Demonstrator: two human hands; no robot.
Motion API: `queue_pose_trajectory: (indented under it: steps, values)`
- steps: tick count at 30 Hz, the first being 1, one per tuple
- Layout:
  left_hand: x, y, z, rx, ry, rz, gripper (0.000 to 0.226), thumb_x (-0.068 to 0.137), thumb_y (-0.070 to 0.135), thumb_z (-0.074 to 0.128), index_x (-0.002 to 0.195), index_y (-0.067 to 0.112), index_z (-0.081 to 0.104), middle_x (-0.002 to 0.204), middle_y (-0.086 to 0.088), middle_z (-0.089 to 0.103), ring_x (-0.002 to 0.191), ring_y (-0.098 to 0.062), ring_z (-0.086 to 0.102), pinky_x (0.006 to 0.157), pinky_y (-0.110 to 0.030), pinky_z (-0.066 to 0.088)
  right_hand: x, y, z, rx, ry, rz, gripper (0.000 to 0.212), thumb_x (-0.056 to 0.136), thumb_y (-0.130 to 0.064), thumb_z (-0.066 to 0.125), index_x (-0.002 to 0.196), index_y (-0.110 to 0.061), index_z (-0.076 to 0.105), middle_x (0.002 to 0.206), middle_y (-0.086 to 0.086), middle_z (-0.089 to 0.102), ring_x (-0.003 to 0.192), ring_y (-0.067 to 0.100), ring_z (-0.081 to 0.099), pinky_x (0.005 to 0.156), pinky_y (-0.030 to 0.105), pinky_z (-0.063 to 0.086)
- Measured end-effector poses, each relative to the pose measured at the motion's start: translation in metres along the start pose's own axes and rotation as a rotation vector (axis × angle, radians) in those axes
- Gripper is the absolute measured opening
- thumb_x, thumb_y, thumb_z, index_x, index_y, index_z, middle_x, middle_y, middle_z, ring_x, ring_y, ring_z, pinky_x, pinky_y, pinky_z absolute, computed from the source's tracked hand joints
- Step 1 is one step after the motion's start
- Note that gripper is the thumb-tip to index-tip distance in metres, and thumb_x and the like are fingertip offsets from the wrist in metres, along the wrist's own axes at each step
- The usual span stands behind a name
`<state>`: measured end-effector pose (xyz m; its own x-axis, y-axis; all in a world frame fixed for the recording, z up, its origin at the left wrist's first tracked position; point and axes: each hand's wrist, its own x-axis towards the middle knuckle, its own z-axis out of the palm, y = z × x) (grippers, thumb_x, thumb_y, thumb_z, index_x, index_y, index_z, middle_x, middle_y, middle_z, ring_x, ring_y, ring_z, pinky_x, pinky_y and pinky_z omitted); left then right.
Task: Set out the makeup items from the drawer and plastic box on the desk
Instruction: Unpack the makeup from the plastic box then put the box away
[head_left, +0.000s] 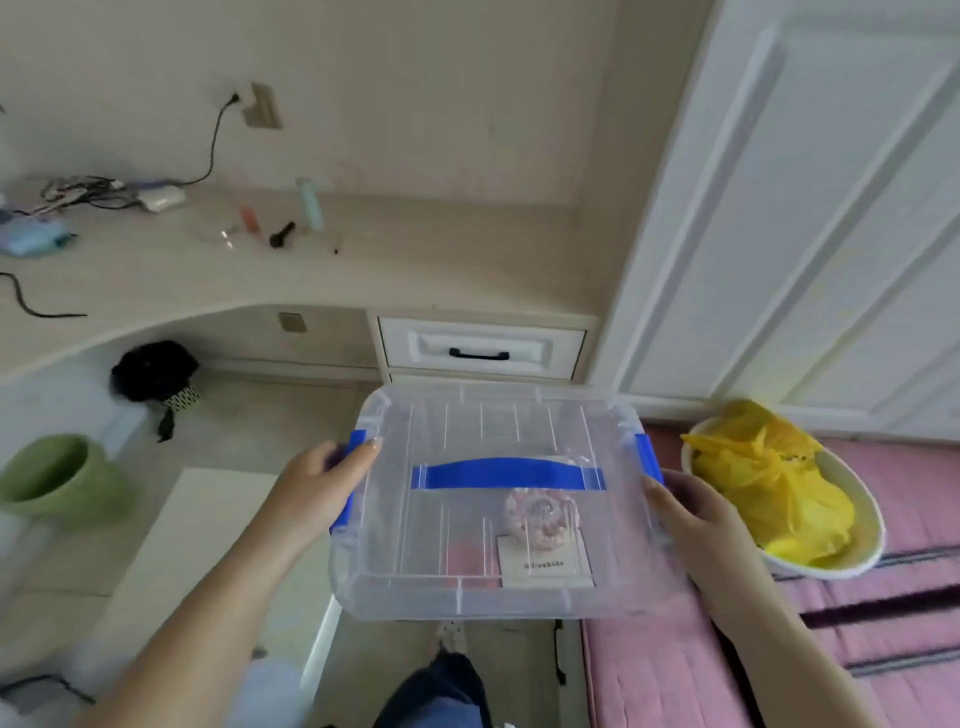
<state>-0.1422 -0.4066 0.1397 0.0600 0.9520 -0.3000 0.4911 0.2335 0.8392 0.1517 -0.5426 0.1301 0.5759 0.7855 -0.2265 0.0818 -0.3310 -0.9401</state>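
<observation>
— While the clear plastic box (498, 499) is hanging in the air in front of the person, where exactly is it sitting in the room?

— It is being carried lid-on between both hands, below the closed drawer (480, 347) with the black handle and beside the pink bedcover (883, 649). It is touching nothing but the hands.

— How are the fingers lying?

— The left hand (317, 488) is gripping the left end, its thumb reaching over the blue latch (353, 473) onto the lid. The right hand (691, 512) is gripping the right end at the other blue latch (649, 457), fingers curling round the edge.

— Is anything showing inside?

— Through the lid, under the blue carry handle (506, 474), a round pinkish item (540, 517) is lying on a pale card (545, 564) with small print that is too blurred to read.

— And what is lying on the desk?

— The desk (415, 270) is well beyond the box. Near its back wall a pale blue tube (310, 205), a small pink item (248, 218) and a small black item (283, 234) are lying close together. Further left a tangle of cables (88, 189) is running to a plug in the wall.

— What is surrounding all that?

— A white bowl (852, 519) holding yellow plastic (769, 478) is resting on the bedcover just right of the right hand. A green bin (57, 478) is standing on the floor at the left, and a black bag (153, 369) is sitting under the desk.
</observation>
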Motion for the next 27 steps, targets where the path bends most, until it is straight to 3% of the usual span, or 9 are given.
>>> queue_pose_trajectory:
  steps: [3, 5, 10, 12, 17, 23, 27]
  values:
    - [0.071, 0.027, -0.007, 0.046, 0.048, 0.029, 0.038, 0.090, 0.044, 0.056, 0.061, 0.018, 0.055, 0.057, 0.000, 0.053, 0.058, -0.020, 0.052, 0.057, -0.029, 0.037, 0.074, -0.031, 0.028, -0.034, -0.036, -0.001, 0.026, 0.086, -0.032, 0.063, 0.107, -0.016, 0.066, 0.089, -0.001, 0.073, 0.080, 0.015, 0.068, 0.072, 0.036, 0.056]
    - [0.113, 0.048, -0.012, 0.106, 0.064, 0.057, 0.038, 0.089, 0.047, 0.055, 0.063, 0.018, 0.056, 0.058, 0.002, 0.055, 0.058, -0.019, 0.053, 0.056, -0.028, 0.037, 0.117, -0.052, 0.042, -0.055, -0.050, -0.016, 0.027, 0.086, -0.033, 0.064, 0.106, -0.017, 0.067, 0.088, -0.003, 0.074, 0.083, 0.017, 0.069, 0.079, 0.041, 0.057]
    - [0.220, 0.111, -0.011, 0.148, 0.143, 0.145, 0.018, 0.091, 0.036, 0.058, 0.086, 0.019, 0.061, 0.067, 0.007, 0.057, 0.063, -0.012, 0.054, 0.054, -0.025, 0.038, 0.226, -0.103, 0.069, -0.038, -0.086, -0.015, 0.021, 0.090, -0.028, 0.060, 0.107, -0.017, 0.063, 0.089, 0.000, 0.072, 0.077, 0.013, 0.068, 0.062, 0.022, 0.054]
    - [0.263, 0.133, -0.009, 0.164, 0.190, 0.163, 0.017, 0.091, 0.035, 0.058, 0.095, 0.019, 0.061, 0.074, 0.006, 0.061, 0.066, -0.010, 0.057, 0.055, -0.026, 0.042, 0.271, -0.122, 0.080, -0.051, -0.088, -0.036, 0.020, 0.090, -0.028, 0.059, 0.106, -0.016, 0.064, 0.088, 0.002, 0.071, 0.077, 0.017, 0.066, 0.067, 0.028, 0.054]
    - [0.365, 0.168, -0.002, 0.213, 0.248, 0.171, 0.024, 0.089, 0.042, 0.055, 0.093, 0.019, 0.059, 0.076, -0.001, 0.064, 0.077, -0.023, 0.064, 0.068, -0.034, 0.047, 0.391, -0.154, 0.110, -0.038, -0.102, -0.072, 0.022, 0.090, -0.033, 0.059, 0.107, -0.020, 0.061, 0.085, 0.004, 0.065, 0.068, 0.015, 0.058, 0.057, 0.025, 0.042]
    - [0.455, 0.197, -0.003, 0.205, 0.308, 0.178, 0.023, 0.088, 0.044, 0.054, 0.091, 0.023, 0.062, 0.064, 0.003, 0.061, 0.072, -0.024, 0.065, 0.073, -0.038, 0.051, 0.487, -0.187, 0.152, -0.016, -0.124, -0.005, 0.033, 0.088, -0.042, 0.059, 0.109, -0.017, 0.053, 0.085, 0.001, 0.060, 0.072, 0.018, 0.059, 0.062, 0.030, 0.046]
    - [0.502, 0.213, -0.007, 0.223, 0.304, 0.169, 0.021, 0.090, 0.043, 0.052, 0.083, 0.023, 0.057, 0.059, 0.002, 0.063, 0.065, -0.022, 0.066, 0.062, -0.032, 0.048, 0.521, -0.200, 0.174, -0.051, -0.158, 0.036, 0.032, 0.088, -0.040, 0.059, 0.108, -0.016, 0.052, 0.085, 0.001, 0.058, 0.072, 0.015, 0.058, 0.058, 0.028, 0.044]
